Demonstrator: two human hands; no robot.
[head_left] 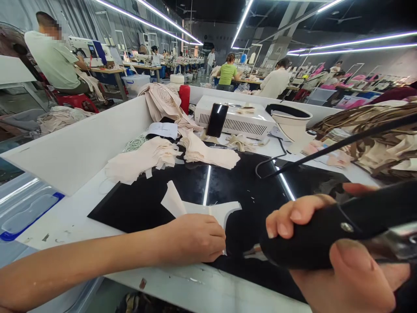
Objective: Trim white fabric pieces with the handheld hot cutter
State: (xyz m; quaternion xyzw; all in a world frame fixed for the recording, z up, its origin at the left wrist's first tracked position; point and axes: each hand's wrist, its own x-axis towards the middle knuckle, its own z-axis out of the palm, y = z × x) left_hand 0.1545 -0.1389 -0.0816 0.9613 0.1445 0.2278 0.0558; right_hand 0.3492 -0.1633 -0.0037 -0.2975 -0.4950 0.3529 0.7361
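Observation:
My left hand (197,237) rests low over the black glossy board, its fingers curled down on a cream fabric piece (224,211) with a curved edge. Part of that piece lies under the hand, so the fingertips are hidden. My right hand (355,282) is wrapped round a thick black hand-held tool (309,234) close to the camera. A metal part shows on the tool's right side, and a small, blurred pointed tip shows at its left end. The tool's exact kind is unclear. Its left end is right of the fabric piece, apart from it.
Two stacks of cream fabric pieces (146,158) (208,152) lie at the board's far edge. Behind them are a white vented box (234,117), a phone (217,120) and a red thread cone (184,99). A black cable (342,145) crosses at right. Low white walls edge the table; people sit beyond.

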